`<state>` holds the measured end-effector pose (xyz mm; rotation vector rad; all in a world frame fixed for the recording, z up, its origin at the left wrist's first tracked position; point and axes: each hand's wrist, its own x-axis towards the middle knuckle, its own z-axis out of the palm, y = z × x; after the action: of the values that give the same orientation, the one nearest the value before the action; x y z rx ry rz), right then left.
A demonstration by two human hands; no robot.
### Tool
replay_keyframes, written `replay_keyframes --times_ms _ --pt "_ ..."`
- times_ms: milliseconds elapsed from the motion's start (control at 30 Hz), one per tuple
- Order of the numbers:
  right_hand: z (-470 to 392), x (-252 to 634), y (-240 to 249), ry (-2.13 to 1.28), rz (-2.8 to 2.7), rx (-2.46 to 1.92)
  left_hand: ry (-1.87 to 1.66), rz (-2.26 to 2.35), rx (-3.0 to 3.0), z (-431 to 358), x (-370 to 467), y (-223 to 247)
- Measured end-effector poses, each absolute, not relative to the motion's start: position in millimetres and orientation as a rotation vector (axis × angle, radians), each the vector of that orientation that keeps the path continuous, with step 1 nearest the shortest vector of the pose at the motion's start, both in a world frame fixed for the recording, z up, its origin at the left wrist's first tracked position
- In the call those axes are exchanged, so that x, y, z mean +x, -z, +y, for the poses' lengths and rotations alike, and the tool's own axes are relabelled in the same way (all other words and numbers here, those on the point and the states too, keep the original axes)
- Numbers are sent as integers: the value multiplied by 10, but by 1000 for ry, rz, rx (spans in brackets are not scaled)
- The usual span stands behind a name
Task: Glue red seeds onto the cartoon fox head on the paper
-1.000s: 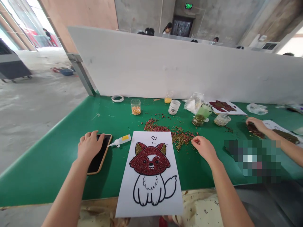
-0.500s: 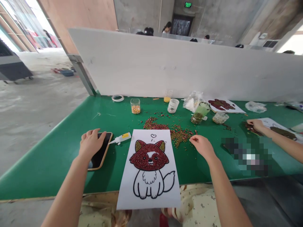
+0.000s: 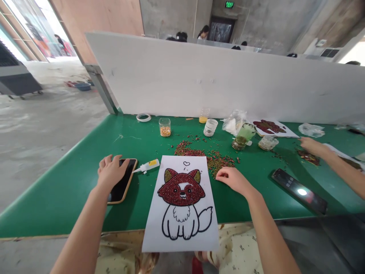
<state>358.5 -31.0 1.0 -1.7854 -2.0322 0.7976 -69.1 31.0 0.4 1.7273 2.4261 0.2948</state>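
Observation:
A sheet of paper [image 3: 154, 232] with an outlined fox drawing lies before me and overhangs the table's front edge. Dark red grains cover the fox's head [image 3: 171, 190], and greenish ones fill its inner ears. My left hand [image 3: 112, 171] rests with fingers spread on a dark-screened phone [image 3: 122, 186]. Beside that phone lies a white glue bottle [image 3: 149, 165] with a yellow label. At the right edge of the paper, my right hand [image 3: 232, 179] has its fingertips pinched together; whatever is between them is hidden. Loose red and green beans [image 3: 219, 163] are scattered just beyond it.
Along the back stand a cup of corn kernels [image 3: 164, 128], a clear cup [image 3: 210, 128], a greenish container [image 3: 243, 136] and a tape roll [image 3: 143, 117]. A white partition [image 3: 185, 76] rises behind. Another phone [image 3: 299, 192] and a co-worker's hand [image 3: 313, 146] are at right.
My right hand has moved left and slightly toward me, from the right end of the beans to beside the paper. My left hand stays on the phone. The co-worker's hand has lifted slightly.

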Motion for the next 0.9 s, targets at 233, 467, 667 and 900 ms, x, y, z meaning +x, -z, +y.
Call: replay_keyframes --times_ms 233,467,667,900 --pt "-347 3475 -35 -873 -2099 -1733 -338 2361 1795 344 -731 86" --pt "-369 3432 -43 -1009 -2127 -1662 -265 2370 1770 377 -732 122" --pt "-348 3403 -39 -952 -2121 -1673 -265 2380 1793 399 -744 143" --pt "-335 3417 -46 -954 -2098 -1655 -278 2428 1788 397 -782 148"
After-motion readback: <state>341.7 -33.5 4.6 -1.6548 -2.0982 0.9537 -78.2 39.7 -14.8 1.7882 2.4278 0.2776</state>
